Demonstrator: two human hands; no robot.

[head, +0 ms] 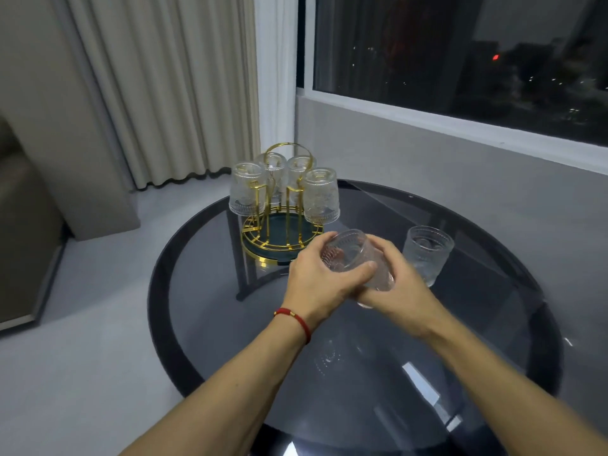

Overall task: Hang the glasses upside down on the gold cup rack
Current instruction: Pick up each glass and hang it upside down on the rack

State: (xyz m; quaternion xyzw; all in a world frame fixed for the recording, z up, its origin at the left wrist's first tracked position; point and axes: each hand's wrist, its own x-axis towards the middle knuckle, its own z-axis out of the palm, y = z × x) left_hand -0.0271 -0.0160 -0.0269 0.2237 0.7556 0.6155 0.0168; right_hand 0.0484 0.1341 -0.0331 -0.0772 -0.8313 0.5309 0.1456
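Four glasses (320,195) hang upside down on the gold rack (279,238) at the far side of the round tabletop (230,324). Both hands, left hand (320,284) and right hand (399,287), grasp a tilted fifth glass (353,258) just in front of the rack. Another glass (427,253) stands upright to the right.

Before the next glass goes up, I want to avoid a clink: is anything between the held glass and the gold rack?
Nothing visible lies between the held glass and the gold rack. Four hung glasses crowd its pegs; the nearest overhangs the approach.
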